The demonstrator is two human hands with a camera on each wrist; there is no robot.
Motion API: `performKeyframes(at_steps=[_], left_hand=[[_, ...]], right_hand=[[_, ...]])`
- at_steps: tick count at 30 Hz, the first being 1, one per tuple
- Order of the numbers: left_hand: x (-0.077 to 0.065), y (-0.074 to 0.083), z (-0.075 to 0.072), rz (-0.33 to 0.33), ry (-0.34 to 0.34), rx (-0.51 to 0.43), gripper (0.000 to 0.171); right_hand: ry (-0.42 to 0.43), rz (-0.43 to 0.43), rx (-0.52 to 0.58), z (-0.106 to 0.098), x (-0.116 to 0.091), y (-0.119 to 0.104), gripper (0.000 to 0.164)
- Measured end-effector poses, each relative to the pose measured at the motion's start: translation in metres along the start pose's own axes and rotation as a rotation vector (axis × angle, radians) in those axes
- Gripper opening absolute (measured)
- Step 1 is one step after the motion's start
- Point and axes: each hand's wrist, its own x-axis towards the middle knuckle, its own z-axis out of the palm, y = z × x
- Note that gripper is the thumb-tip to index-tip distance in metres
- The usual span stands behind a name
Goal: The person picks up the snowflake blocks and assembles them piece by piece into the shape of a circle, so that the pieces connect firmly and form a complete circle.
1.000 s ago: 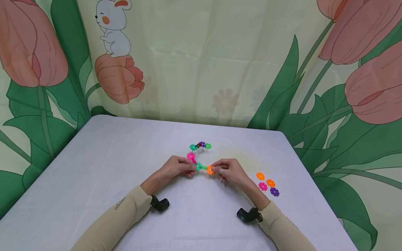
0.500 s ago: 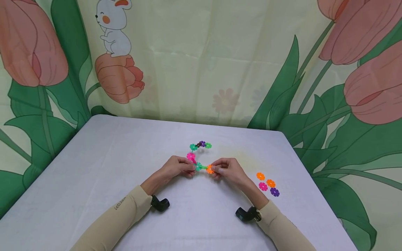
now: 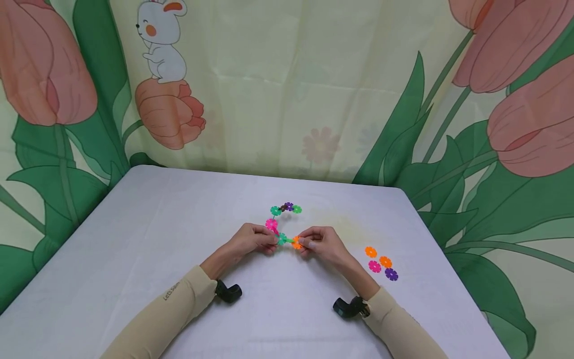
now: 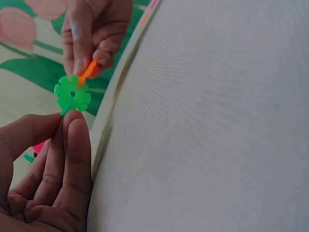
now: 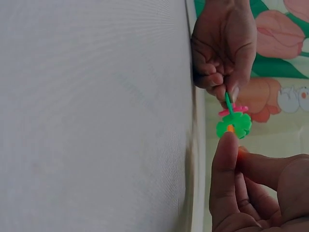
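Observation:
A curved chain of notched, flower-shaped plastic discs stands over the middle of the table in the head view. My left hand [image 3: 254, 239] pinches a teal disc [image 3: 282, 239] near the chain's front end between thumb and fingertips. At that end my right hand [image 3: 324, 243] pinches an orange disc [image 3: 296, 243]. Between the two hands sits a bright green disc [image 4: 72, 94], with the orange disc slotted into its edge in the left wrist view. Beyond the left fingertips the chain runs back through a pink disc [image 3: 271, 224], another teal disc [image 3: 275, 211], a purple disc [image 3: 289, 206] and a light green end disc [image 3: 297, 209].
Loose discs lie on the white table [image 3: 179, 214] to the right of my right hand: an orange one [image 3: 370, 252], a second orange one [image 3: 385, 262], a pink one [image 3: 374, 267] and a purple one [image 3: 391, 274]. A tulip-printed curtain [image 3: 269, 99] hangs behind the table.
My right hand and the orange disc have shifted slightly left, closer to my left hand. The left hand keeps its hold, and the loose discs lie as before.

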Motion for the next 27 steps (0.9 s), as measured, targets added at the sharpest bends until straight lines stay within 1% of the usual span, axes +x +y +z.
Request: performKeyframes(at_steps=[4,8,12,15,21,27], left_hand=[[-0.0008,-0.0005,-0.0004,0.006,0.003,0.002,0.016],[-0.0018,-0.0008,-0.0017,0.013,-0.013,0.002,0.017],[-0.0016,-0.0017,-0.0025,0.027,-0.037,-0.02,0.018],[-0.0009,-0.0027,-0.0026,0.038,-0.041,-0.038,0.021],[0.0006,-0.0049,-0.0029,0.057,-0.039,-0.048,0.028],[0.0008,-0.0038,-0.0026,0.058,-0.018,-0.024,0.031]], right_hand=[[0.006,-0.002,0.005,0.0015,0.0003,0.0006,0.025],[0.008,0.011,0.001,0.0023,0.0001,-0.0002,0.025],[0.014,0.037,0.001,0.0013,-0.0011,-0.0017,0.023],[0.011,0.04,-0.012,-0.0003,-0.0023,-0.002,0.022],[-0.02,0.026,-0.053,-0.0037,-0.0044,-0.0013,0.023],[-0.067,0.026,-0.047,-0.0017,-0.0045,-0.0038,0.025]])
